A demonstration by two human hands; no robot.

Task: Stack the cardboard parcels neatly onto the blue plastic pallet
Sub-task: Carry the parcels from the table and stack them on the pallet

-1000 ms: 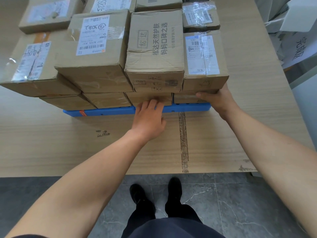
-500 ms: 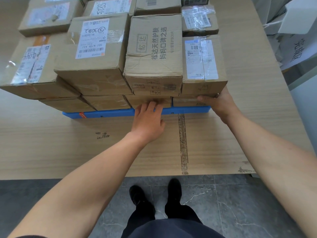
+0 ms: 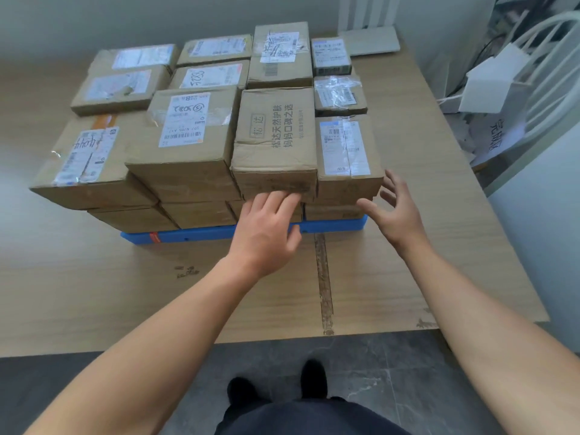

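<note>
Stack: the cardboard parcels (image 3: 185,133) sit in two tiers on the blue plastic pallet (image 3: 188,237), which lies on the desk (image 3: 94,293). Only the pallet's front edge shows, so what carries the rear rows cannot be told.
Left hand: the left hand (image 3: 266,227) is open, its straight fingers against the stack's front where the printed carton (image 3: 273,136) meets the lower tier (image 3: 201,213).
Right hand: the right hand (image 3: 395,211) is open with fingers spread and holds nothing. It is just beside the front right parcel (image 3: 345,152) and seems not to touch it.
Step in hand: likely squaring the front face, since every parcel in view is already stacked.
Risk, overhang: the front left parcel (image 3: 91,161) juts past the pallet's left end and past the parcel below. A shove along the row could tip it onto the desk.
Risk, push: pressing at the seam could slide the printed carton back alone and leave the face ragged.
Risk, corner: nothing braces the front right parcel, so a sideways push may nudge it over the pallet's right end.
Risk, cardboard: the printed carton's front looks creased and soft, so hard pressure may dent it rather than move it.
</note>
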